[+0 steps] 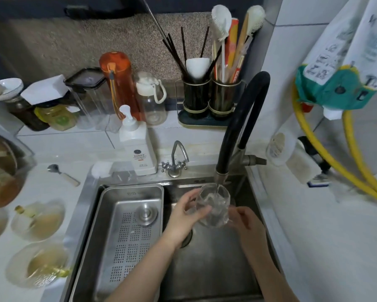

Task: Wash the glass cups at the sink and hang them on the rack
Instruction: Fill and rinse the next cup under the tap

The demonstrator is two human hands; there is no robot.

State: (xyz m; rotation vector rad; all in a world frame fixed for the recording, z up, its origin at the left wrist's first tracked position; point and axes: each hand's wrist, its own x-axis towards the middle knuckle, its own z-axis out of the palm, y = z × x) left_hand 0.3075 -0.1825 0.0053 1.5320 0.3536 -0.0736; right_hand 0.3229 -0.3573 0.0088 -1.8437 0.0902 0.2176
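Observation:
A clear glass cup (214, 205) is held over the steel sink (215, 269), right under the black faucet spout (221, 177). Water runs from the spout into the cup. My left hand (186, 216) grips the cup's left side, thumb across its front. My right hand (247, 223) holds the cup's lower right side with curled fingers. Two more glass cups with yellowish liquid stand on the counter at the left, one nearer the sink's back (38, 221) and one closer to me (39, 264). No rack is in view.
A perforated steel drain tray (109, 214) fills the sink's left half. A soap pump bottle (137, 147) and a small tap (176, 160) stand behind the sink. A spoon (62, 174) lies on the counter. Utensil holders (211, 99), jars and yellow hoses (335, 162) line the back and right.

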